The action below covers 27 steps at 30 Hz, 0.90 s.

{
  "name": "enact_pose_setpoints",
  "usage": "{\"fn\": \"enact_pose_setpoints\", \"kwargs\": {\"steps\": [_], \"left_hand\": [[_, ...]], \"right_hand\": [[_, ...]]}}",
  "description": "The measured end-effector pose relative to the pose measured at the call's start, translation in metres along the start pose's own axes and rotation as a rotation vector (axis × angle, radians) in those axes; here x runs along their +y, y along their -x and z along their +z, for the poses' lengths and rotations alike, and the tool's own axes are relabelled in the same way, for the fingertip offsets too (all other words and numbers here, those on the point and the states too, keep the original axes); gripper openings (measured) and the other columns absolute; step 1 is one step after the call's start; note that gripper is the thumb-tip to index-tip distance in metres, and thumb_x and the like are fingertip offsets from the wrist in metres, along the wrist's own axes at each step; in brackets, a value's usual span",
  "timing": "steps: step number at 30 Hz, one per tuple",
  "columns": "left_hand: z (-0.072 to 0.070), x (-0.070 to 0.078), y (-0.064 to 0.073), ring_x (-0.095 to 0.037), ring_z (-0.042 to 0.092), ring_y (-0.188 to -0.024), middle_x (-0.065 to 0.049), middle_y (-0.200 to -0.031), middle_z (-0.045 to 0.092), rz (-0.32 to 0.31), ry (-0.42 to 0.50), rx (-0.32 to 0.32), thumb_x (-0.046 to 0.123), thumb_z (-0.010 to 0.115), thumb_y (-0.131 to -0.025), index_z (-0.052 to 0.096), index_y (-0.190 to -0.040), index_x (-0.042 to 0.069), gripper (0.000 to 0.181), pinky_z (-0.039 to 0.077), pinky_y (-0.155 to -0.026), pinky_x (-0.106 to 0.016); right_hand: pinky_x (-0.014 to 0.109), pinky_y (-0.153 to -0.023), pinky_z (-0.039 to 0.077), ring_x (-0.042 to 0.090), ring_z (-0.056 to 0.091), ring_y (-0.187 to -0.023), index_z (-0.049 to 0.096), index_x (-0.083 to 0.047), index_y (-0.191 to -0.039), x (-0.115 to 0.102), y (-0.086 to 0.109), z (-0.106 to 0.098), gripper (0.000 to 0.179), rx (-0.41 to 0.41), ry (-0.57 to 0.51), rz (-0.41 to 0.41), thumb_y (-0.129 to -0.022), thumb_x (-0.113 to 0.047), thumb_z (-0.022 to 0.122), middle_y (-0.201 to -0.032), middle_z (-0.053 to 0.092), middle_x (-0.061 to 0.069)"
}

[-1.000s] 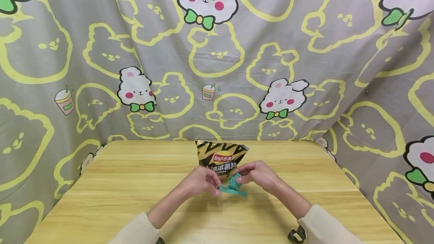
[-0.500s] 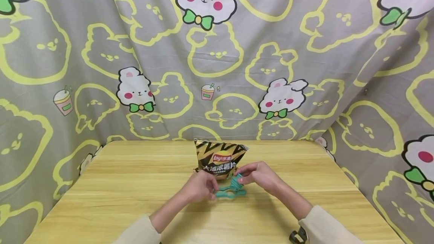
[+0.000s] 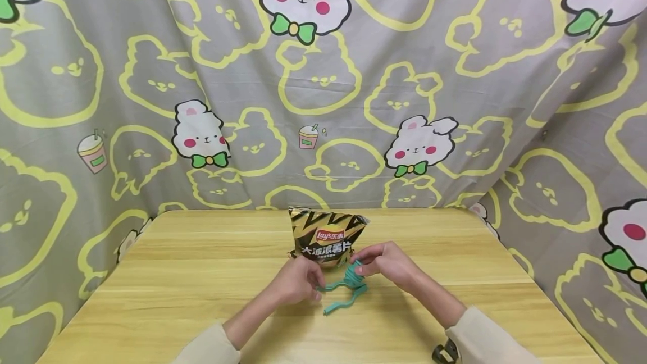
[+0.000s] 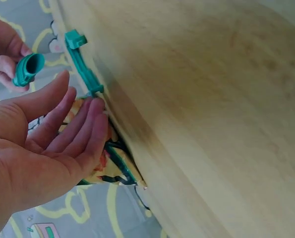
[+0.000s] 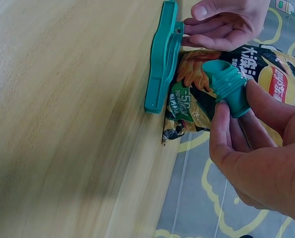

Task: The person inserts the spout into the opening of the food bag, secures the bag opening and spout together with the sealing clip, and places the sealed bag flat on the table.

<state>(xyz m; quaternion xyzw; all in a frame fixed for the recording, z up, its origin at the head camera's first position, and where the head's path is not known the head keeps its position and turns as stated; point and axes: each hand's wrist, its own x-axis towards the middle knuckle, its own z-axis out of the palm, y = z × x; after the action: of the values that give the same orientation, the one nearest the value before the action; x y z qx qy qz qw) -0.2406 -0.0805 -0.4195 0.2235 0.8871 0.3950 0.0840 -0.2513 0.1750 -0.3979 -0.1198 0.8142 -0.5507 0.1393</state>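
A: What occupies the person at center table?

B: At left, the left hand [image 3: 297,282] poses with fingers extended and thumb apart, fingertips at one end of a teal clip [image 5: 159,54]; whether they press on it, the views leave unclear. The clip lies between the hands, its two arms spread. At right, the right hand [image 3: 385,264] pinches a ribbed teal spout [image 5: 229,90] between thumb and fingers.

A: And how is such work best handled?

B: The left fingertips would do well to steady the clip's far arm without squeezing the pair together. The spout calls for a light pinch on its ribs, its mouth kept unblocked and unbent. Whether spout and clip touch is hard to tell.

A: What about the surroundings?

B: The wooden tabletop [image 3: 202,274] runs wide at left, its edge well apart from the hands. Just behind them, a Lay's chip bag [image 3: 326,235] limits forward travel, with a patterned curtain [image 3: 253,94] past the far edge. At right, more wood gives the elbow room; the safest swing seems sideways or toward the person.
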Motion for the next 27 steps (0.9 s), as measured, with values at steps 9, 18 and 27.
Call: {"fn": "enact_pose_setpoints", "kwargs": {"steps": [9,18,27], "left_hand": [[-0.016,0.019,-0.006,-0.014,0.068,-0.082,-0.003,-0.088,0.075,0.018,0.007,-0.02,0.005,0.086,-0.077,0.075,-0.095,0.005,0.021,0.058,-0.077,-0.033],[-0.038,0.048,-0.016,-0.017,0.072,-0.088,-0.004,-0.092,0.077,0.107,-0.036,0.016,0.009,0.083,-0.083,0.075,-0.105,0.003,0.024,0.058,-0.082,-0.038],[-0.062,0.087,-0.021,-0.013,0.073,-0.089,-0.001,-0.096,0.078,0.124,-0.046,0.086,0.014,0.08,-0.088,0.075,-0.111,0.008,0.024,0.059,-0.081,-0.035]], "right_hand": [[0.049,-0.097,0.052,0.022,0.073,-0.09,0.075,-0.001,-0.114,-0.003,0.002,-0.003,0.03,0.008,0.019,0.002,-0.087,-0.015,0.078,-0.103,0.077,0.008],[0.051,-0.097,0.052,0.02,0.073,-0.089,0.076,-0.001,-0.113,-0.01,0.002,-0.007,0.029,0.033,0.051,0.015,-0.087,-0.015,0.078,-0.097,0.077,0.005],[0.051,-0.097,0.052,0.018,0.072,-0.091,0.076,-0.001,-0.113,-0.015,0.002,-0.011,0.03,0.034,0.078,-0.001,-0.087,-0.017,0.078,-0.098,0.077,0.006]]}}
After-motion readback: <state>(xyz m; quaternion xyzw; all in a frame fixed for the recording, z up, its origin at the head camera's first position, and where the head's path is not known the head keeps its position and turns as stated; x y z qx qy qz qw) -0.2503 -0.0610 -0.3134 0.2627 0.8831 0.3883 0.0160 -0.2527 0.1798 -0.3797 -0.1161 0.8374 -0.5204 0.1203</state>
